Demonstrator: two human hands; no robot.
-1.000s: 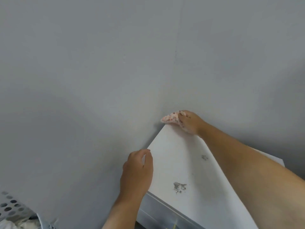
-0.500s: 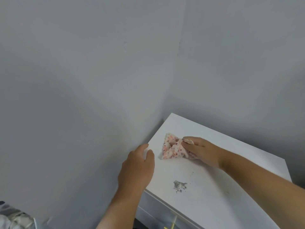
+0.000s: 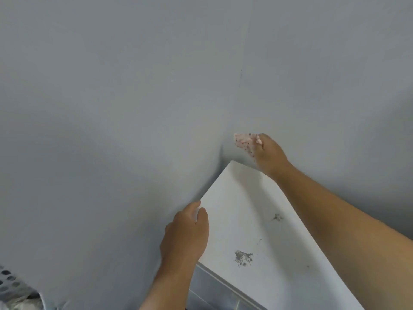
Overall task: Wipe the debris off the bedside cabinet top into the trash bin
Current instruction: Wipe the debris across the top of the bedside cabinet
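The white bedside cabinet top (image 3: 232,211) stands in a corner of grey walls. A grey debris pile (image 3: 243,258) lies near its front edge, and a smaller smudge of debris (image 3: 277,217) sits further back beside my right forearm. My right hand (image 3: 269,155) grips a pink speckled cloth (image 3: 244,142), raised above the cabinet's far corner, close to the wall. My left hand (image 3: 186,233) rests on the cabinet's left edge, fingers curled over it. A perforated white trash bin (image 3: 9,280) shows at the bottom left, mostly cut off.
Grey walls (image 3: 134,108) close in the cabinet at the back and left. A drawer front (image 3: 214,289) shows below the top's front edge. Crumpled material (image 3: 20,302) lies inside the bin.
My right hand has moved the cloth from the middle of the top back and up to the far corner. The left hand stays on the edge. The bin is back in view.
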